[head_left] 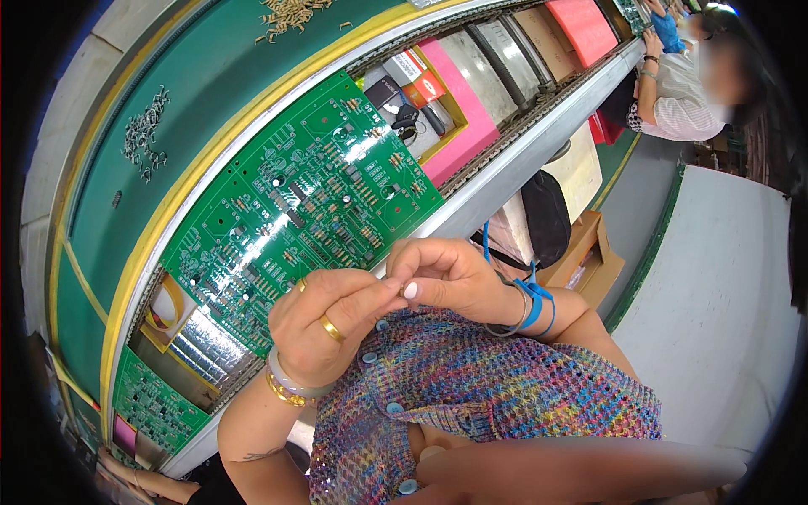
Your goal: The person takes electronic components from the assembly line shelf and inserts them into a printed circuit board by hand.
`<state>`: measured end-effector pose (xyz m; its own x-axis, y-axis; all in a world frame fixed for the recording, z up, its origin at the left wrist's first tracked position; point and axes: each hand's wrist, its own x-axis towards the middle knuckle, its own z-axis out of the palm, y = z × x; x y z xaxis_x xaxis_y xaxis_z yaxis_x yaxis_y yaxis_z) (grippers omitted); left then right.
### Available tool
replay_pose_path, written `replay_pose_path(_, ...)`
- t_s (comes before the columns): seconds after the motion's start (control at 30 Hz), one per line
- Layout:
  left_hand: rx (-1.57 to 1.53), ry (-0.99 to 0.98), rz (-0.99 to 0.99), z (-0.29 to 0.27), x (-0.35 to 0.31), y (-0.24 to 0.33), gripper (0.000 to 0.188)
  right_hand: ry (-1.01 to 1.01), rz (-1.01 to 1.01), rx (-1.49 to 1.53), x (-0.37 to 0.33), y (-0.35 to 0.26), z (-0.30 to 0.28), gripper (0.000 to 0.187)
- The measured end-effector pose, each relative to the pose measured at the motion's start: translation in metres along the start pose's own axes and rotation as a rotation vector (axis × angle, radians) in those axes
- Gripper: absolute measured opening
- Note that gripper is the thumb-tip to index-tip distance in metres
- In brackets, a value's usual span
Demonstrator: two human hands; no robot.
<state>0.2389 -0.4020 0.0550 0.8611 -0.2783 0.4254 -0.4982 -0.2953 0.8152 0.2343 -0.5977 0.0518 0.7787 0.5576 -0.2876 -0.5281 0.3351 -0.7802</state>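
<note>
The left hand [316,324] and the right hand [459,278] meet just in front of the chest, their thumbs and fingers pinched together around a small piece [402,289], mostly hidden and too small to identify. This piece is held up near the lower edge of a large green circuit board [311,198], which lies across the rails and is filled with many small components. Beyond the board's upper right corner sits an open box [465,97] with a pink outer side and yellow inner edges; in it are a red and white carton [414,71], a small black box [384,91] and a dark bunch of keys [406,118], crowded close together. Farther up the rails stands a coral-red box [582,29]. At the board's lower left, a yellow ring-shaped roll [175,301] lies inside a yellow-edged compartment [155,337]. The long green surface [198,80] beyond the yellow edging carries two loose heaps: tan parts [290,13] at the top and silvery parts [145,130] at the left. To the right, below the rails, are a black bag [544,220] and an open cardboard box [604,268], whose contents are unclear.
</note>
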Motion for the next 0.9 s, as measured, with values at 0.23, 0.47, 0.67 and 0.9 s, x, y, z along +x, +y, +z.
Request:
replay_pose_path(0.23, 0.023, -0.029, 0.068, 0.001, 0.001, -0.001, 0.036, -0.009, -0.044, -0.174, 0.002, -0.006, -0.003, 0.009)
replay_pose_path(0.47, 0.320, -0.089, -0.119, -0.035, 0.023, 0.011, 0.046, 0.473, -0.159, -1.262, 0.015, -0.042, -0.035, 0.007)
replay_pose_path(0.67, 0.645, 0.024, -0.387, -0.090, -0.026, 0.007, 0.030, 0.531, -0.242, -1.481, 0.021, -0.034, -0.039, 0.007)
replay_pose_path(0.9, 0.686, 0.189, -0.679, -0.121, -0.093, -0.013, 0.019, 0.576, -0.212, -1.523, 0.024, -0.032, -0.035, 0.007)
